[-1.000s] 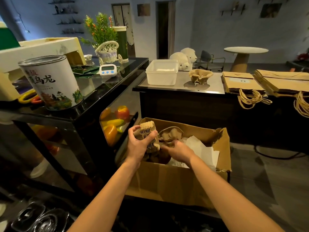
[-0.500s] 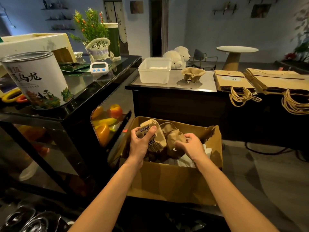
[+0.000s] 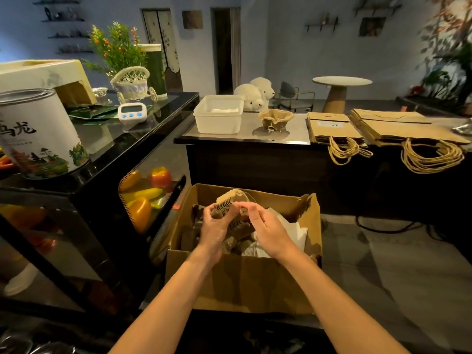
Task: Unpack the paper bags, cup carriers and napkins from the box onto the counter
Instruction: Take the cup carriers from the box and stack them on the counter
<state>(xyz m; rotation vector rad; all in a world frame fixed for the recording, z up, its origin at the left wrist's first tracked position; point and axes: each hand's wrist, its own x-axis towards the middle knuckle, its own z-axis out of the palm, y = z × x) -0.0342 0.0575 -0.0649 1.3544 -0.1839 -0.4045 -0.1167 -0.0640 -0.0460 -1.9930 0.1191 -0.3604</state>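
Head view: my left hand (image 3: 217, 227) grips a stack of cup carriers (image 3: 232, 198) just above the open box (image 3: 242, 284), and my right hand (image 3: 268, 229) curls round its other side. Napkins (image 3: 291, 231) lie in the box. Paper bags (image 3: 332, 126) and a single cup carrier (image 3: 275, 118) sit on the counter (image 3: 293, 132).

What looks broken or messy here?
The cardboard box is ragged: its right-hand flap is torn and crumpled along the rim. On the counter, the paper bags' string handles dangle over the edge. Nothing looks spilled.
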